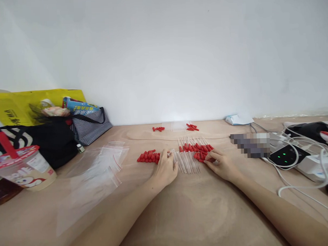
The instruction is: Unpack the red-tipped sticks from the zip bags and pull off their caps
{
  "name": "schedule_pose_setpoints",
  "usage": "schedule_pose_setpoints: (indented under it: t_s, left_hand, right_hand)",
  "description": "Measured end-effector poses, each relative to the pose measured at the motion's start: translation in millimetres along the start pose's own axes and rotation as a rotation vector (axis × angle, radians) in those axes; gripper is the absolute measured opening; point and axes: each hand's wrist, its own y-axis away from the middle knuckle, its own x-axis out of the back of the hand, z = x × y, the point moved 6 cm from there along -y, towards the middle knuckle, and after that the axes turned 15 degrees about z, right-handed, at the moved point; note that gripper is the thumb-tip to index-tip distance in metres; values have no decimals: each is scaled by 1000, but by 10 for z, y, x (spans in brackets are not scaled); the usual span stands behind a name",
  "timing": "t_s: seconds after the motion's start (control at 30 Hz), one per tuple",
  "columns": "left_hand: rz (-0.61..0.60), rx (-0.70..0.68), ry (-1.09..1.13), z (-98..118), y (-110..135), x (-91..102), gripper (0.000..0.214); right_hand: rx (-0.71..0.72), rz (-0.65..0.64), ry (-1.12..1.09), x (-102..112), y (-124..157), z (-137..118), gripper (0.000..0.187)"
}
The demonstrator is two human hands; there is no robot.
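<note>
A row of thin clear tubes [187, 164] lies on the wooden table between my hands. My left hand [167, 167] rests at the left end of that row with fingers closed; what is between its fingertips is hidden. A pile of red rubber bulbs [147, 157] sits just left of it. My right hand [220, 163] pinches a red rubber bulb [201, 156] at the row's right side, among several others. Behind the row lie droppers [195, 147], clear tubes with red bulbs fitted on their near ends.
Clear zip bags [101, 172] lie flat on the left, near a plastic drink cup [28, 169] and a striped bag [90, 125]. More red bulbs [192, 127] are by the wall. White cables [298, 186] and a black device [286, 156] crowd the right.
</note>
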Motion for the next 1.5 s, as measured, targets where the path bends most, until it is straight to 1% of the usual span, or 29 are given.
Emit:
schedule_pose_setpoints:
  t_s: [0.13,0.23,0.33,0.4,0.47,0.57,0.63,0.77,0.9,1.0,1.07,1.13,1.23,1.33,1.4,1.5]
  left_hand:
    - [23,-49,22,6,23,101,35]
    - [21,-153,72,21,118,251,38]
    - [-3,-242,124,8,244,426,29]
    - [3,-243,128,-33,292,528,20]
    - [24,-226,124,-70,304,595,14]
    - [32,-213,138,-85,292,616,13]
    - [2,-213,156,-78,289,591,13]
    - [-39,-207,182,-74,300,562,14]
    - [-47,-204,187,-80,305,564,15]
    - [-53,-207,177,-88,306,563,19]
    - [-48,-205,155,-100,307,562,29]
    - [-20,-197,119,-114,301,565,41]
    - [56,-205,41,-116,282,568,50]
    - [104,-290,-26,-64,273,536,44]
    - [110,-360,-29,-15,280,505,33]
    - [112,-391,2,23,290,482,20]
  right_hand:
    - [22,21,37,38,-1,-26,12]
    - [7,55,93,87,-29,-7,14]
    - [-30,81,148,87,-99,11,17]
    - [-43,67,228,28,-172,3,19]
    - [-59,31,337,-76,-260,-14,20]
    - [-116,-36,496,-265,-392,-33,23]
    - [-169,-84,586,-381,-455,-32,26]
    - [-257,-171,677,-537,-495,-23,28]
    - [-290,-164,686,-539,-502,-34,27]
    - [-303,-95,654,-433,-503,-48,27]
    - [-252,-16,537,-335,-490,-103,25]
    - [-138,37,364,-245,-438,-207,23]
    - [75,11,147,-176,-259,-420,19]
    - [222,-30,19,-176,-42,-616,18]
    - [266,-54,-22,-213,65,-708,18]
    - [294,-107,-53,-294,148,-792,19]
